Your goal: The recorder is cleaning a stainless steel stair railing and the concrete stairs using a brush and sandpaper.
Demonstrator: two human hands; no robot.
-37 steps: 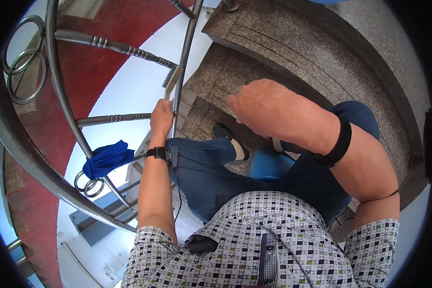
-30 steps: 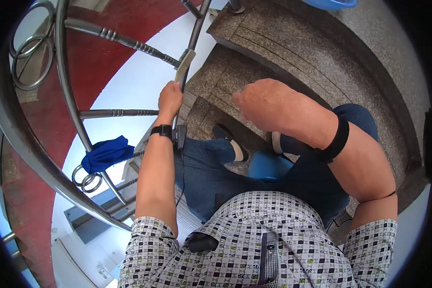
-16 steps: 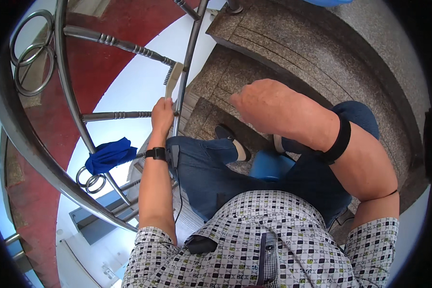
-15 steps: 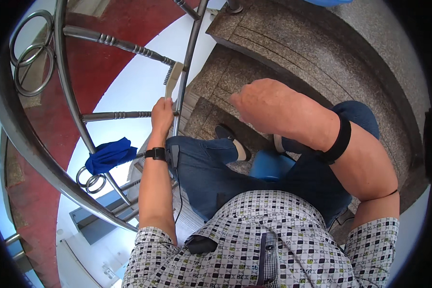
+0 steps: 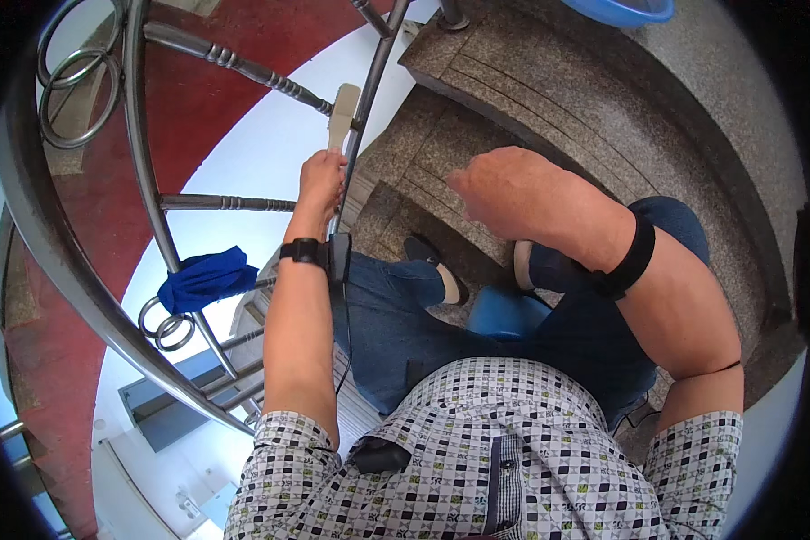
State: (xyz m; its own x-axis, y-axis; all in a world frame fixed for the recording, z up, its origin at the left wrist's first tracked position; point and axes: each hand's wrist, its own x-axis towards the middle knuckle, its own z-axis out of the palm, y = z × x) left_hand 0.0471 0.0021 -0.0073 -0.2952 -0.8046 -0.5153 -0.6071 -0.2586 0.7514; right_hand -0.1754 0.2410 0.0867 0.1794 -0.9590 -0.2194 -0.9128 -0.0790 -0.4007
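- Head view, centre left: the left hand (image 5: 320,180) reaches up the frame to a pale, flat brush (image 5: 340,115), its fingers closed round the lower part of the handle.
- The brush points toward the top of the frame and lies right against a slim metal baluster (image 5: 369,90) that runs from the top centre down toward the hand.
- A black wrist strap (image 5: 304,252) with a small black box on it sits just below the left hand.
- Centre right: the right hand (image 5: 504,184) is raised over the grey stone steps (image 5: 531,99), fingers curled loosely, touching nothing that shows; whether it holds anything small I cannot tell.
- A black band (image 5: 634,256) circles the right forearm.
- Left of the frame: a curved metal handrail (image 5: 63,270) sweeps from the upper left down to the lower centre, with ringed ornaments and turned spindles.
- A blue cloth (image 5: 209,277) hangs bunched on the railing at middle left, well apart from both hands.
- Top right edge: part of a blue basin (image 5: 625,11) stands on the upper step.
- Centre: blue trousers, and a blue stool (image 5: 506,313) between the legs.
- Bottom: a checked shirt fills the lower frame.
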